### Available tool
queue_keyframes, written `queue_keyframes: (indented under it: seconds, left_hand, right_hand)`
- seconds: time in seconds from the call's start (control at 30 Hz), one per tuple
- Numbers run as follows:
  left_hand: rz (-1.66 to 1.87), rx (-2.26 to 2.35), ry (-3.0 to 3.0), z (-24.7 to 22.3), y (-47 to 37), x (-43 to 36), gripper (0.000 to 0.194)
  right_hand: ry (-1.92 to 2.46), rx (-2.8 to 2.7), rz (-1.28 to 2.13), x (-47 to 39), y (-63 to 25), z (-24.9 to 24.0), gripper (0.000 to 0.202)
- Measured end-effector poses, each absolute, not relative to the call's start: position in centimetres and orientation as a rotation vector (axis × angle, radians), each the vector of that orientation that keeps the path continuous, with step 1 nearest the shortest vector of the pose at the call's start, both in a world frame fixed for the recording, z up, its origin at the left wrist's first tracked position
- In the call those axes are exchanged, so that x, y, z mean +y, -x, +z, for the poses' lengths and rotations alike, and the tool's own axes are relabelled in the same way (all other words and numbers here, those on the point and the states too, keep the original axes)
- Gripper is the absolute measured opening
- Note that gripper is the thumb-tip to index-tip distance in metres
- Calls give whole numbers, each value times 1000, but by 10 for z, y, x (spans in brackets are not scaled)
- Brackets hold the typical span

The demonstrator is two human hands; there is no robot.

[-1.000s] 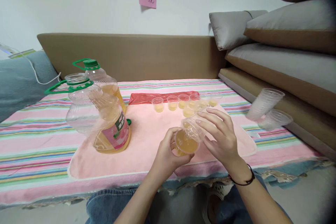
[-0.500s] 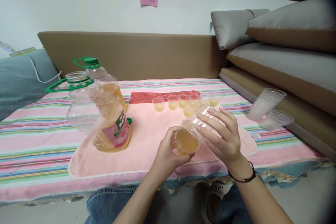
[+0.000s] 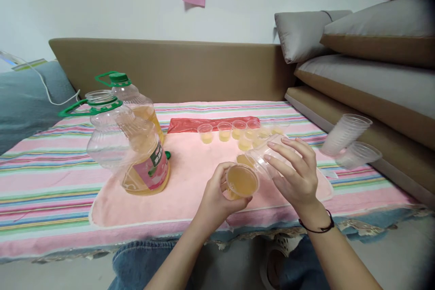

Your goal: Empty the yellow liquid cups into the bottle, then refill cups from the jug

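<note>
My left hand (image 3: 219, 195) is wrapped round a clear plastic cup (image 3: 242, 181) of yellowish drink, near the front edge of the pink mat (image 3: 190, 167). Beside it my right hand (image 3: 294, 170) holds an empty-looking clear cup (image 3: 265, 158), tilted with its mouth toward the left. Partly behind that tilted cup, another cup of drink (image 3: 244, 160) shows on the mat. Farther back stand several small cups (image 3: 224, 132) with a little drink in each. At the left is an uncapped large bottle (image 3: 151, 167), and a second bottle with a green cap (image 3: 118, 79) stands behind it.
Stacked clear cups (image 3: 346, 133) lean at the right, with more cups (image 3: 358, 155) lying beside them. A red plastic wrapper (image 3: 190, 125) lies at the back. Grey-brown cushions (image 3: 367, 77) are piled at the right. A green cap (image 3: 167, 155) lies by the bottle.
My right hand has moved slightly right with its cup, whose mouth now shows more plainly. The cup of drink behind it has come into view. My left hand has stayed nearly still.
</note>
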State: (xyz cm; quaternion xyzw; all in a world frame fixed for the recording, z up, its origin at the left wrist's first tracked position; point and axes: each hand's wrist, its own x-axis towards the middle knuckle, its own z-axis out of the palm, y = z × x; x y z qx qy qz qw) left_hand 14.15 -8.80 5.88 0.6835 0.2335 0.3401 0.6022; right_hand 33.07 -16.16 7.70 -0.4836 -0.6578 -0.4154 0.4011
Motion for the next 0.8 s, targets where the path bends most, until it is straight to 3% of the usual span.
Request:
queue_keyframes:
  seconds: [0.47, 0.8]
  left_hand:
    - [786, 495, -1568, 57, -144, -89, 55]
    - [782, 521, -1566, 61, -142, -89, 56]
  right_hand:
    - [1164, -1782, -1065, -160, -318, 83, 29]
    - [1186, -1765, -1016, -159, -322, 82, 31]
